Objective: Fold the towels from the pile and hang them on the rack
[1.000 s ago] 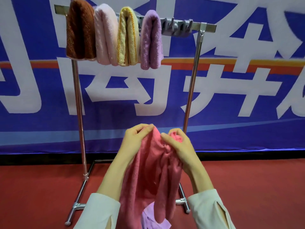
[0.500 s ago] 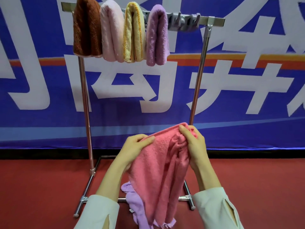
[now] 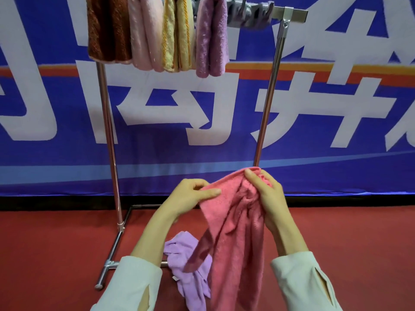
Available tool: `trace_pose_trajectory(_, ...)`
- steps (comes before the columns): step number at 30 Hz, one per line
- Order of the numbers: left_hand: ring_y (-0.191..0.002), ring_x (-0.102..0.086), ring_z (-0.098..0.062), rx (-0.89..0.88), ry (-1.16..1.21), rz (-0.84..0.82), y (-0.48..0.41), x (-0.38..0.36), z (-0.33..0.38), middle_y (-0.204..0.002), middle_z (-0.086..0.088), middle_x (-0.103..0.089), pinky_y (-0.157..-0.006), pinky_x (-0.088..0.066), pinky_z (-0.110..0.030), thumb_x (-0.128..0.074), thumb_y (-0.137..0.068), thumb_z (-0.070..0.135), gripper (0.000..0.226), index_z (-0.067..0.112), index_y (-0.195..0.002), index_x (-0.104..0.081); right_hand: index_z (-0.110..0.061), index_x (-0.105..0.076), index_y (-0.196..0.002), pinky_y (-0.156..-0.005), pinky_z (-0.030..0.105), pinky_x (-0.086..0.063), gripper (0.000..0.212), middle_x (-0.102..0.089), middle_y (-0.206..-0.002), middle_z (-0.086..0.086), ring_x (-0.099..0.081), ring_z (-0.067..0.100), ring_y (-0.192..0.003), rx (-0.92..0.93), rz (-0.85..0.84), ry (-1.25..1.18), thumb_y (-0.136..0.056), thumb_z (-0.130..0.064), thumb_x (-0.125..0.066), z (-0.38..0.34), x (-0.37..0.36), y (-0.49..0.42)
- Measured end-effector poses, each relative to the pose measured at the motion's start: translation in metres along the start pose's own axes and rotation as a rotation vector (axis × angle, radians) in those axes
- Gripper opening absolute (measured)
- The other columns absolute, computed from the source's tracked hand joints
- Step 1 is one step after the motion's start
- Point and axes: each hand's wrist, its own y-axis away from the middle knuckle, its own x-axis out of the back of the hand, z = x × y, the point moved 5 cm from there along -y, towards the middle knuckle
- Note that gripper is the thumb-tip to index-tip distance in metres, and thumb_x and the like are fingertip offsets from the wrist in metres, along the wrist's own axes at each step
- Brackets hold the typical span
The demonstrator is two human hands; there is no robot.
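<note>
Pink towel [image 3: 233,223] held up in front of rack [image 3: 269,90], above lilac towel [image 3: 188,263] on floor. L hand [image 3: 190,196] pinches top edge; R hand [image 3: 267,196] grips bunched corner, prob. spreading edge for fold. 4 folded towels [image 3: 157,32] hang w/ bar space to the right.

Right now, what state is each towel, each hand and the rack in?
coral towel: unfolded, held by both hands.
left hand: pinches its top edge.
right hand: grips its top corner.
lilac towel: crumpled on floor.
brown towel: folded, hung.
pale pink towel: folded, hung.
yellow towel: folded, hung.
purple towel: folded, hung.
rack: upright.
</note>
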Motion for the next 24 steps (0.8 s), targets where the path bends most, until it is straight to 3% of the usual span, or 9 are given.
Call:
trace_pose_trajectory(4,-0.066,-0.052,-0.007,-0.021,0.254,0.190,-0.001,0.007,-0.005,-0.068,0.005,-0.060,-0.068,-0.042,-0.024,-0.070,-0.085,0.024,0.022,0.011,-0.068,-0.064,-0.005,-0.070,-0.087,-0.073,0.030,-0.051,0.008,-0.068,-0.079,0.008,-0.062,0.017,-0.074,0.022,0.020,0.084,-0.085,-0.013,-0.071,0.003,0.000,-0.003)
trace_pose_trajectory(6,-0.070,-0.053,-0.011,-0.031,0.360,0.303,-0.001,0.001,-0.003,-0.073,0.001,-0.061,-0.068,-0.043,-0.025,-0.067,-0.087,0.024,0.020,0.009,-0.075,-0.063,0.001,-0.069,-0.090,-0.079,0.035,-0.050,0.017,-0.068,-0.083,0.011,-0.061,0.018,-0.078,0.026,0.012,0.149,-0.084,-0.014,-0.072,0.007,-0.005,-0.004)
trace_pose_trajectory(10,-0.065,-0.045,-0.013,-0.164,0.103,0.366,0.003,-0.029,0.005,-0.066,-0.002,-0.055,-0.062,-0.041,-0.031,-0.066,-0.088,0.028,0.026,0.006,-0.076,-0.061,-0.016,-0.066,-0.091,-0.084,0.041,-0.052,0.017,-0.070,-0.093,0.005,-0.065,0.019,-0.084,0.077,0.134,0.354,-0.085,-0.030,-0.072,0.014,-0.014,-0.002)
trace_pose_trajectory(13,-0.066,-0.051,-0.014,-0.167,0.099,0.409,0.002,-0.034,0.003,-0.069,-0.001,-0.064,-0.067,-0.045,-0.035,-0.069,-0.086,0.030,0.020,0.021,-0.069,-0.064,-0.021,-0.045,-0.120,-0.088,0.035,-0.045,0.049,-0.043,-0.123,0.000,-0.054,0.019,-0.100,-0.039,0.255,0.417,-0.084,-0.043,-0.069,0.016,-0.016,-0.001)
trace_pose_trajectory(14,-0.069,-0.054,-0.012,-0.150,0.136,0.427,0.001,-0.032,0.001,-0.074,0.000,-0.068,-0.071,-0.047,-0.034,-0.069,-0.085,0.028,0.015,0.024,-0.071,-0.066,-0.019,-0.042,-0.118,-0.085,0.035,-0.043,0.052,-0.039,-0.119,0.000,-0.051,0.019,-0.096,-0.111,0.270,0.365,-0.082,-0.042,-0.071,0.016,-0.017,-0.002)
trace_pose_trajectory(16,-0.076,-0.059,-0.011,-0.078,0.287,0.455,-0.001,-0.027,-0.006,-0.080,0.002,-0.070,-0.076,-0.050,-0.031,-0.069,-0.086,0.021,0.009,0.024,-0.078,-0.069,-0.015,-0.043,-0.088,-0.066,0.037,-0.040,0.041,-0.041,-0.091,0.005,-0.046,0.021,-0.072,-0.201,0.257,0.192,-0.062,-0.029,-0.071,0.018,-0.021,-0.006)
trace_pose_trajectory(18,-0.075,-0.059,-0.013,0.021,0.458,0.477,-0.004,-0.023,-0.016,-0.079,0.000,-0.067,-0.069,-0.050,-0.022,-0.066,-0.088,0.014,0.007,0.015,-0.081,-0.068,-0.010,-0.038,-0.066,-0.052,0.031,-0.024,0.026,-0.029,-0.066,0.007,-0.027,0.019,-0.054,-0.197,0.236,0.099,-0.049,-0.013,-0.057,0.019,-0.023,-0.009)
trace_pose_trajectory(21,-0.073,-0.058,-0.018,0.092,0.553,0.430,-0.006,-0.024,-0.023,-0.078,-0.008,-0.064,-0.069,-0.050,-0.025,-0.061,-0.090,0.004,0.007,0.004,-0.087,-0.067,-0.007,-0.046,-0.063,-0.045,0.021,-0.033,0.024,-0.041,-0.057,0.007,-0.035,0.019,-0.051,-0.187,0.166,0.122,-0.083,0.006,-0.047,0.028,-0.020,-0.010)
trace_pose_trajectory(24,-0.076,-0.061,-0.021,0.076,0.526,0.310,-0.006,-0.031,-0.018,-0.082,-0.010,-0.066,-0.074,-0.052,-0.029,-0.054,-0.089,-0.009,0.016,-0.004,-0.101,-0.064,-0.008,-0.057,-0.083,-0.057,0.029,-0.044,0.015,-0.058,-0.075,0.010,-0.053,0.019,-0.063,-0.166,0.099,0.153,-0.092,0.002,-0.053,0.036,-0.021,-0.008)
